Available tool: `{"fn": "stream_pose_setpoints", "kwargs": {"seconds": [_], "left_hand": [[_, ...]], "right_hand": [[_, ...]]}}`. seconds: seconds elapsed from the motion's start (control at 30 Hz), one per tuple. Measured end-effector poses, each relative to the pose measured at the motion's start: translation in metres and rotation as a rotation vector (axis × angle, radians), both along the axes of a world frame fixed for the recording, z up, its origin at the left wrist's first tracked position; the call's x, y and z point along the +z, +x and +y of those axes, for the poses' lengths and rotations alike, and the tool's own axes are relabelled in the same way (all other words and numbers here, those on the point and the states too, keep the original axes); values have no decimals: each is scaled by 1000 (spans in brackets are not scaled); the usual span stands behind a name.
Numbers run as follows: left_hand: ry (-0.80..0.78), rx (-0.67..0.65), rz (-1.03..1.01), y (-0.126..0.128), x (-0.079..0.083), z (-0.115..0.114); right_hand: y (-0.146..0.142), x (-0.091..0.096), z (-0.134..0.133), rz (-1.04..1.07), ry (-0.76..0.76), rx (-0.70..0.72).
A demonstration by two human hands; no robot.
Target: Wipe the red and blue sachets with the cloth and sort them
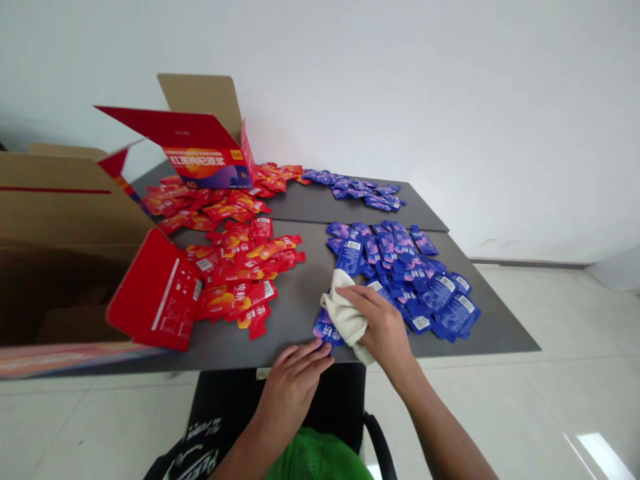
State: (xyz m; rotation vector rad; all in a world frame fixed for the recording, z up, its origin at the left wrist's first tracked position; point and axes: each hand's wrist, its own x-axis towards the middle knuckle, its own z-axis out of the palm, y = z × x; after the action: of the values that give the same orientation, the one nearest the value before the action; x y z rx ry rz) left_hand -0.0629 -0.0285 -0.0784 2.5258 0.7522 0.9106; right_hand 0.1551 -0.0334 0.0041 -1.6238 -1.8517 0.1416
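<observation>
A blue sachet [326,329] lies near the front edge of the table, partly hidden under a cream cloth [345,319]. My right hand [383,327] is closed on the bunched cloth and presses it onto the sachet. At the sachet's near end, my left hand [299,373] holds its edge with the fingertips. Just to the right of the cloth spreads a pile of blue sachets [400,267]. To the left lies a pile of red sachets [235,273].
An open red carton [205,150] stands at the back left, with red sachets around it. Nearer, another open carton [75,267] covers the table's left end. More blue sachets [357,190] lie at the back. A black chair [345,407] is below the table edge.
</observation>
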Motion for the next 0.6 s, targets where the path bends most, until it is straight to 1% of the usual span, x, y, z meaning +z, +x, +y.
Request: {"fn": "stream_pose_setpoints", "kwargs": {"seconds": [0.03,0.1,0.17,0.23,0.3,0.37,0.43,0.5,0.6], "left_hand": [[-8,6,-6,0,-1,-1],[-23,26,-15,0,-4,-3],[-31,34,-12,0,-5,-5],[-31,23,4,-1,-4,-5],[-33,5,22,-1,-2,-4],[-35,-3,26,-1,0,-3],[-36,-5,22,-1,1,-2],[-34,-2,15,-1,1,-2],[-48,17,7,0,-2,-4]], "right_hand": [[-8,-1,-11,15,-24,46],[-20,-7,-28,-6,-122,141],[-25,-17,-33,-11,-186,177],[-19,-26,-23,19,-187,147],[-6,-29,-4,32,-167,84],[8,-25,14,3,-150,16],[15,-17,22,-29,-129,-35],[12,-9,15,-20,-88,-42],[-6,-8,-11,32,-70,58]]}}
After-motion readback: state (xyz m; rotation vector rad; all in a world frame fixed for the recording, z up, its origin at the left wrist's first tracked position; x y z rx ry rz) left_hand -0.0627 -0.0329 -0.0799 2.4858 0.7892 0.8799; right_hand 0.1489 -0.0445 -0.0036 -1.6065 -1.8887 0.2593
